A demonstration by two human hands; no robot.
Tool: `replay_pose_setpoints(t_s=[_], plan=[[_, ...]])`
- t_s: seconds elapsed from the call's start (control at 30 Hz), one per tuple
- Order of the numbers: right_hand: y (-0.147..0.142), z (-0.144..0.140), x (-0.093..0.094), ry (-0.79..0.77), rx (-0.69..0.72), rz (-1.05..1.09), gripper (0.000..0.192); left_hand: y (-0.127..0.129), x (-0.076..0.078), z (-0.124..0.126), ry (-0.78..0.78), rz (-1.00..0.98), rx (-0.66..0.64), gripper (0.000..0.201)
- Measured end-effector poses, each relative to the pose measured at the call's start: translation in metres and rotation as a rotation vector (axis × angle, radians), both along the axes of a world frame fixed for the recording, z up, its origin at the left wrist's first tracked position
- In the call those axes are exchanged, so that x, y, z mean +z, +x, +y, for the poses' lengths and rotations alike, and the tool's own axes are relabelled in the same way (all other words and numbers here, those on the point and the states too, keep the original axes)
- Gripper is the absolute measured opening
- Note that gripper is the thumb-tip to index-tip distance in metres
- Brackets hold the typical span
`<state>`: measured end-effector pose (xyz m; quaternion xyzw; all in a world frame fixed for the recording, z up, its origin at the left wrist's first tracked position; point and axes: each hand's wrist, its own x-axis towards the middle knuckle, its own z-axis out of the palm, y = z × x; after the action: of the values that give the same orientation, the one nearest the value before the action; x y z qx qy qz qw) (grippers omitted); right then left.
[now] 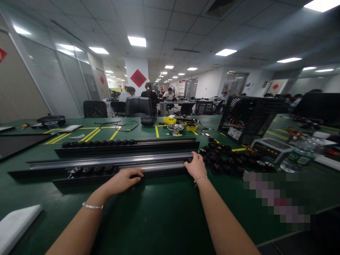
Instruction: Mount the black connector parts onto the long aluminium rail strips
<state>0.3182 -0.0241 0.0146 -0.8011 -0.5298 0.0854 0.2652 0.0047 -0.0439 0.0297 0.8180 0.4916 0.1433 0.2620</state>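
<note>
Three long black rails with silvery channels lie side by side across the green table. On the near rail [159,169], several black round parts [99,170] sit in the left portion of the channel. My left hand [124,181] lies over its front edge, fingers stretched out and apart from one another. At the right end, my right hand [196,164] pinches a small black round part [190,160] at the channel. The middle rail [106,158] lies just behind. A row of similar black parts fills the left half of the far rail [164,142].
A heap of black round parts [225,159] lies right of the rails. Beyond it stand an open computer case [247,118], a power supply [271,150] and a plastic bottle [300,157]. A metal bowl [175,128] is farther back. A white slab [20,226] lies front left.
</note>
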Motion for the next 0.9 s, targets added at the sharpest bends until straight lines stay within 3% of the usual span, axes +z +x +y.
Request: replay_pose_setpoints(t_s=[0.9], plan=[[0.018, 0.002, 0.001, 0.027, -0.037, 0.067, 0.059, 0.001, 0.000, -0.001, -0.020, -0.004, 0.014, 0.031]])
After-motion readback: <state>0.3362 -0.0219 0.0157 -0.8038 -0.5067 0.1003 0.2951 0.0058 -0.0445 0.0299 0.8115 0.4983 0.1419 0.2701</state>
